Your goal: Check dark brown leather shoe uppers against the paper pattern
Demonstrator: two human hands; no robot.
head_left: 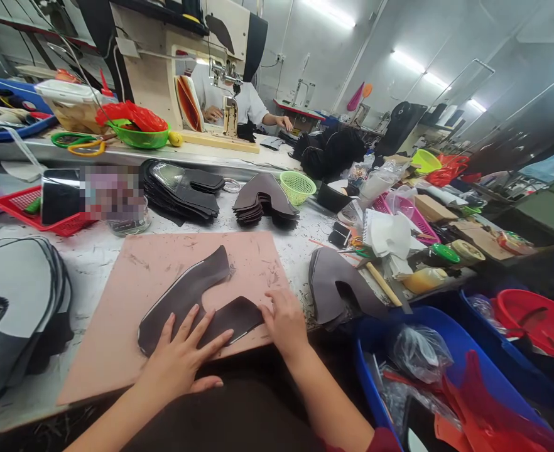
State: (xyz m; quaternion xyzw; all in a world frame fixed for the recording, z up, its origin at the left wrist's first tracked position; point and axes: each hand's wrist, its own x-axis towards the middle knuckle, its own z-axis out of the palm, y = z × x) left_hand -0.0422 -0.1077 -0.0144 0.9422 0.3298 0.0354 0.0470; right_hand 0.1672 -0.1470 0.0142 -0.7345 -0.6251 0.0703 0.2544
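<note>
A dark grey, curved U-shaped shoe upper piece (183, 292) lies flat on a pinkish cutting board (102, 326). My left hand (183, 351) rests on its near part, fingers spread and pressing down. At the piece's right end, my right hand (286, 323) has its fingers bent, with thumb and forefinger at the tip; the underside of that grip is hidden. Right of the board lies a stack of similar grey pieces (338, 282). Beyond the board are another stack of grey pieces (265, 198) and a pile of black pieces (180, 188).
Large white-and-black pieces (27, 295) lie at the left. A phone (60, 194) leans in a red basket (63, 226). A hammer (383, 284) lies at the right, above a blue bin (366, 351). Behind stands a sewing machine (149, 75), with a co-worker's hand (284, 122) beyond.
</note>
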